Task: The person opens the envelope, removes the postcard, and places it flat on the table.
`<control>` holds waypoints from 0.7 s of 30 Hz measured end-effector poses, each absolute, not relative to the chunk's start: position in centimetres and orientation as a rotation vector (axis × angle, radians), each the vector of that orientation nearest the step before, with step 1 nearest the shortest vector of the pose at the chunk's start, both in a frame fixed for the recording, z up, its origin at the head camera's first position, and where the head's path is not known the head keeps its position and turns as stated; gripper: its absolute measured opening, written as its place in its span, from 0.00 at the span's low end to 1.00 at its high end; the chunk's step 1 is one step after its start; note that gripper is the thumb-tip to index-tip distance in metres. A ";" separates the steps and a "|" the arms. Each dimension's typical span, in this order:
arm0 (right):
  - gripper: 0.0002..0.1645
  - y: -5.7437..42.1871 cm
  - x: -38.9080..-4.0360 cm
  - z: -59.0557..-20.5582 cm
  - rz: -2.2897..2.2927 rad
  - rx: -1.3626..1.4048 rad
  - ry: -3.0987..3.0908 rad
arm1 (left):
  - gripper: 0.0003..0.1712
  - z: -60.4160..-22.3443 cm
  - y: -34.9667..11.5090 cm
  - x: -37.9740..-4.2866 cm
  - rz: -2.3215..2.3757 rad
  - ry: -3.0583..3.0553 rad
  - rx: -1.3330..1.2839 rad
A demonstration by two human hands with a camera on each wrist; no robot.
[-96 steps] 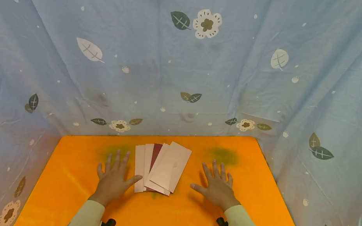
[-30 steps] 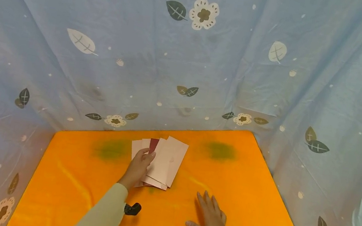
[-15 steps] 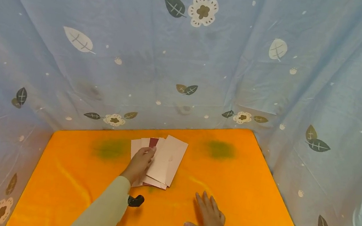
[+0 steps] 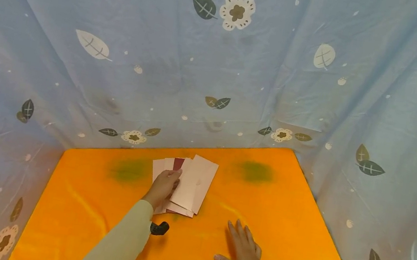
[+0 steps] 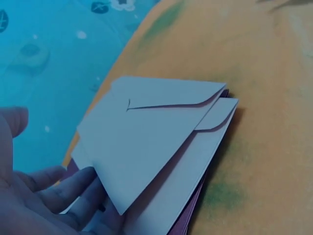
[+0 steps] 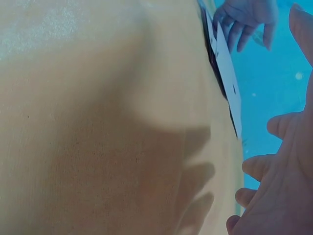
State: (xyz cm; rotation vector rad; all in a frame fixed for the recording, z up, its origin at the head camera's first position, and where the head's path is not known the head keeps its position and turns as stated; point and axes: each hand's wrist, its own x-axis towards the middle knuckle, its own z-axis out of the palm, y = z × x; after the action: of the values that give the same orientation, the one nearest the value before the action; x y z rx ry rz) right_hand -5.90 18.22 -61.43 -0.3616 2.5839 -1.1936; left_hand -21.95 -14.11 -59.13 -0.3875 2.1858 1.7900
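Observation:
Several pale pink envelopes [image 4: 194,182] lie overlapped in a fan on the orange tabletop, with a dark red one [image 4: 178,163] showing among them. My left hand [image 4: 163,185] is over the left part of the fan. In the left wrist view its fingers [image 5: 68,193] reach the near edge of the top envelope [image 5: 151,127], whose flap shows, while the thumb stands well apart. Whether the fingertips slip under that edge, I cannot tell. My right hand [image 4: 245,256] hovers over the table to the right, fingers spread, holding nothing.
The orange tabletop [image 4: 285,215] has green smudges near its back edge. Blue curtains [image 4: 156,49] with leaf and flower prints surround it at the back and both sides. A black wrist camera [image 4: 160,228] sits under the left sleeve.
My left hand has moved right, from beside the envelopes to over them, shifting only slightly in the last second. Compared with the oldest frame, my right hand has drawn back toward me.

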 end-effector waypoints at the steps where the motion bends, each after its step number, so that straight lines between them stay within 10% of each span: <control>1: 0.58 18.2 -5.9 -61.4 -1.193 -0.359 2.579 | 0.49 -59.1 -14.1 -22.0 1.797 2.178 -0.389; 21: 0.60 18.4 -5.8 -61.3 -1.156 -0.349 2.575 | 0.36 -58.4 -12.7 -21.7 1.911 1.942 -0.527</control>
State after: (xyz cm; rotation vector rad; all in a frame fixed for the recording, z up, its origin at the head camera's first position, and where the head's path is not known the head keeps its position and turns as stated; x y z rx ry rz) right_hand -5.77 18.36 -61.27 -0.3485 2.5746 -1.1558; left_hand -21.74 -12.68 -58.43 -0.5272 1.9417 1.9109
